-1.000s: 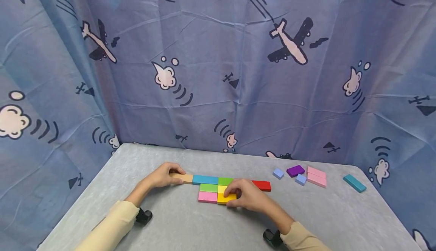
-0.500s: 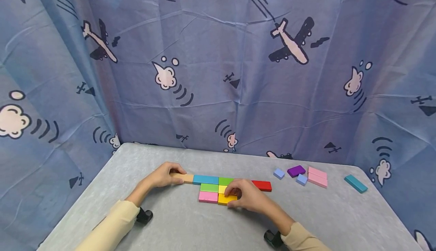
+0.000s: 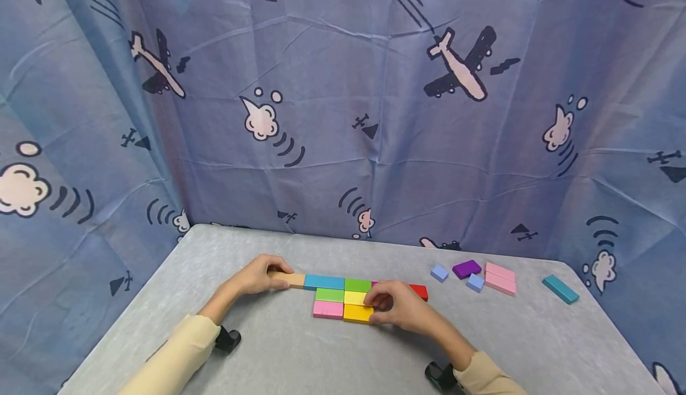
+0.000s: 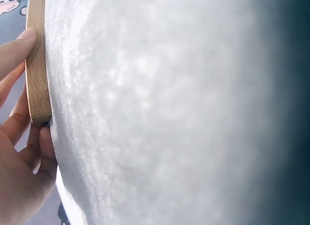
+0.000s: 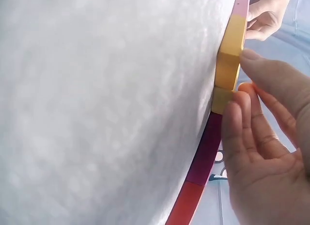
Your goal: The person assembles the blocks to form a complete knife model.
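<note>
My left hand grips the left end of a natural wood block, thumb on its near side and fingers behind. To the right the back row continues with a blue block, a green block, a purple block partly hidden in the head view, and a red block. In front lie a light green block and a yellow block, then a pink block and a dark yellow block. My right hand touches the yellow pair's right ends with thumb and fingertips.
Farther right on the grey table lie two small light blue blocks, a purple block, two pink blocks side by side, and a teal block. A patterned curtain hangs behind the table.
My right hand has slid slightly right, off the tops of the yellow blocks to their right ends, uncovering more of them and a bit of purple. The left hand keeps its hold.
</note>
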Demonstrator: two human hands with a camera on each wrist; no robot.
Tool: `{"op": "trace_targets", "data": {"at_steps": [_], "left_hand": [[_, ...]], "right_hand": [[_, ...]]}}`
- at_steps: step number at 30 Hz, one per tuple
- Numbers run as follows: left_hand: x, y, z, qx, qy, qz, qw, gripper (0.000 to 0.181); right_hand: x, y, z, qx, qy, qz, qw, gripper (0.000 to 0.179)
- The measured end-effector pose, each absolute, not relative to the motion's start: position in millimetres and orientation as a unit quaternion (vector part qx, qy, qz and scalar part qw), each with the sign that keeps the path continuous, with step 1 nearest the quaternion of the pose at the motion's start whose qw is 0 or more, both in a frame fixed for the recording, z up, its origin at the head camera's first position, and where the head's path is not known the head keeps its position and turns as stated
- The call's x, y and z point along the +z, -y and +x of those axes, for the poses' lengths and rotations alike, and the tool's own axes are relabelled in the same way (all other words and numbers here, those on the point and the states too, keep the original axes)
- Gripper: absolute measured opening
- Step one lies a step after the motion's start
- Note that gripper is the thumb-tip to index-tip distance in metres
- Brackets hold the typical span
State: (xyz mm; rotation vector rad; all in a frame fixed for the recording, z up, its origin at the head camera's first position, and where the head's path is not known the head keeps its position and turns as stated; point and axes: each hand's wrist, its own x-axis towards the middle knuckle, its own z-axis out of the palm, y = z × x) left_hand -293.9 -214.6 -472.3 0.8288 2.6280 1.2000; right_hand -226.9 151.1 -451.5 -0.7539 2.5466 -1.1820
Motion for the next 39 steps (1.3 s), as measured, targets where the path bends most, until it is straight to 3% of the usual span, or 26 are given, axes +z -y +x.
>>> {"op": "trace_targets", "data": {"at_steps": [21, 39], "left_hand": [[-471.2, 214.8, -294.8, 0.408, -0.865, 0.284, 0.066, 0.019], [-472.2, 217.1, -293.9, 0.403, -0.867, 0.288, 0.065, 0.018]], "right_hand": [[-455.0, -162.0, -228.3, -0.420, -0.860, -0.268, 0.112, 0.021], [-447.3, -297.5, -214.1, -0.435, -0.876, -0.206, 0.027, 0.027]]}}
